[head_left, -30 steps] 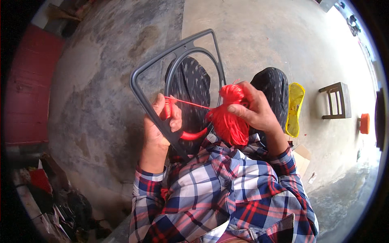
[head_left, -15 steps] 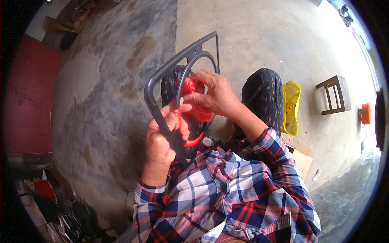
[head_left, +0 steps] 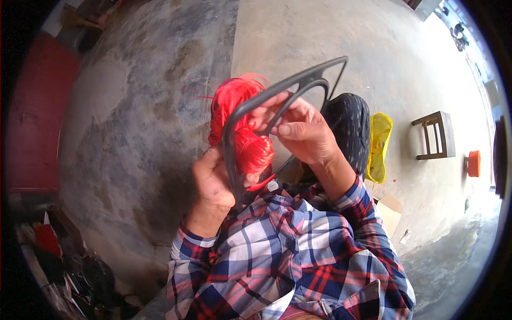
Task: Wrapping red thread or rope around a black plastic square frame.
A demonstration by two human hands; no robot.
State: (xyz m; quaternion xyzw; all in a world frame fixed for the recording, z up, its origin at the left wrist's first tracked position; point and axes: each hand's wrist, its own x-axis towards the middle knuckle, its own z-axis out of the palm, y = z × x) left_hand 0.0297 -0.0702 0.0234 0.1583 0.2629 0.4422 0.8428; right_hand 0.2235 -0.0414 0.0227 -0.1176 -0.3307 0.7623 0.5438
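A black frame (head_left: 256, 100) with a rounded inner ring (head_left: 284, 106) stands tilted above my lap. My left hand (head_left: 212, 180) is closed round its lower left side, with fingertips showing beneath the red bundle. That bundle of shiny red cord (head_left: 254, 151), knotted into a thick loop, hangs across the frame's left side, its loose strands (head_left: 229, 98) fanning out beyond. My right hand (head_left: 303, 130) is at the inner ring, fingers behind it and fingertips against the red cord; their exact grip is partly hidden. Red cord wrapping (head_left: 261, 183) covers the ring's lower part.
Right of my knee (head_left: 349, 125) lies a yellow mesh-like container (head_left: 379, 148), with a cardboard piece (head_left: 389, 212) nearer me. A small wooden stool (head_left: 445, 136) and an orange object (head_left: 474, 164) are farther right. Clutter (head_left: 80, 277) lies at the lower left, beneath a dark red panel (head_left: 34, 117).
The red bundle has moved from inside the ring to the frame's left side and spread out. The frame has tilted to the right, and my right hand has shifted slightly right.
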